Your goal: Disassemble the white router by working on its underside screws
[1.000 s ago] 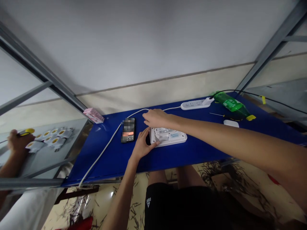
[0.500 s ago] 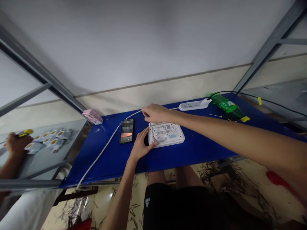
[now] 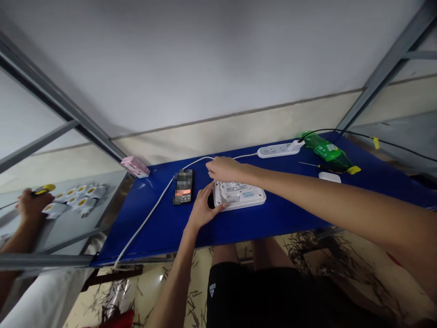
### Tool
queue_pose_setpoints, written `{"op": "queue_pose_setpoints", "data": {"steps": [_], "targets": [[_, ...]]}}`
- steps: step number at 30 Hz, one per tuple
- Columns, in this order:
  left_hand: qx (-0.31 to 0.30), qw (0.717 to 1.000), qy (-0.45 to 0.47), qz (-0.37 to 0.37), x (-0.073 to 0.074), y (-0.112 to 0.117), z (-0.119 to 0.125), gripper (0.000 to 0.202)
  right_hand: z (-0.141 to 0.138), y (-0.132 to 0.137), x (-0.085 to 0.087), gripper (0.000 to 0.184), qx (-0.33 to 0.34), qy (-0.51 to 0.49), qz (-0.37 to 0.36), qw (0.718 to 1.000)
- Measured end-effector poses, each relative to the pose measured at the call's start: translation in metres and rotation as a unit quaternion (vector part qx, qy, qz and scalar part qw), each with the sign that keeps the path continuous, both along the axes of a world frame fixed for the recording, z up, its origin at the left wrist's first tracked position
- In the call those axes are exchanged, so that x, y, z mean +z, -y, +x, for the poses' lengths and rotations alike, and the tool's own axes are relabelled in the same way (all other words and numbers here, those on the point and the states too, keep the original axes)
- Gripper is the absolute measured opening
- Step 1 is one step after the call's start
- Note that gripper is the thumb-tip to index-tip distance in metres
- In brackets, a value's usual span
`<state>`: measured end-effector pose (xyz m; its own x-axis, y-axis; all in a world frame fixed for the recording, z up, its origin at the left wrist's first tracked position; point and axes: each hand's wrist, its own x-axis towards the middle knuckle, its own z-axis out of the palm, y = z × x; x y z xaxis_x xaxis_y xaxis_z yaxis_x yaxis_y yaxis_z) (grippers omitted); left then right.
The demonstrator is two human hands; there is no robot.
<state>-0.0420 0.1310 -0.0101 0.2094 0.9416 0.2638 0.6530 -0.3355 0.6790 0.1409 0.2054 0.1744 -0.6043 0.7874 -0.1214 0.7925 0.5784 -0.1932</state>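
White plastic router (image 3: 243, 198) lies bottom-up on a blue table (image 3: 143, 232), its vent grid and label facing the camera. It sits near the table's front edge, just right of a phone (image 3: 183, 187). The left hand (image 3: 203, 206) is at the router's left end, fingers bent and thumb spread, holding that corner in a light grip. The right hand (image 3: 223, 168) is curled loosely above the far left corner, its fingertips at or just over the edge; I cannot tell whether they grip or merely rest there.

The router should be light and stiff, but its thin shell may be slick, and the vented area looks like the weak spot. The long edges or the solid corners seem the best places to hold it, with no pressure on the grid.

A white cable (image 3: 146, 218) curves around the phone to a power strip (image 3: 278, 149). Farther right lie a green bottle (image 3: 329, 151) and a screwdriver (image 3: 309, 164). At far left, a co-worker's hand (image 3: 32, 205) holds a yellow-handled tool beside white lamp holders (image 3: 75, 197).
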Motion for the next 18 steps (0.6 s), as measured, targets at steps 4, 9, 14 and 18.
{"op": "queue_pose_setpoints", "data": {"steps": [4,9,14,18], "targets": [[-0.004,1.0,0.01,-0.006,0.001,0.0,0.0,0.092,-0.007,-0.003,0.004,0.021,0.007,0.026,-0.008,1.0],[-0.006,1.0,0.013,-0.011,0.003,0.0,0.0,0.092,-0.014,0.002,0.017,0.031,0.037,0.086,-0.049,0.994],[-0.002,1.0,0.009,0.002,0.003,0.0,0.001,0.09,-0.015,0.001,0.021,0.03,0.047,0.09,-0.067,0.993],[0.002,1.0,0.007,0.005,0.002,0.0,0.002,0.088,-0.015,-0.004,0.017,0.032,0.035,0.082,-0.062,0.994]]}}
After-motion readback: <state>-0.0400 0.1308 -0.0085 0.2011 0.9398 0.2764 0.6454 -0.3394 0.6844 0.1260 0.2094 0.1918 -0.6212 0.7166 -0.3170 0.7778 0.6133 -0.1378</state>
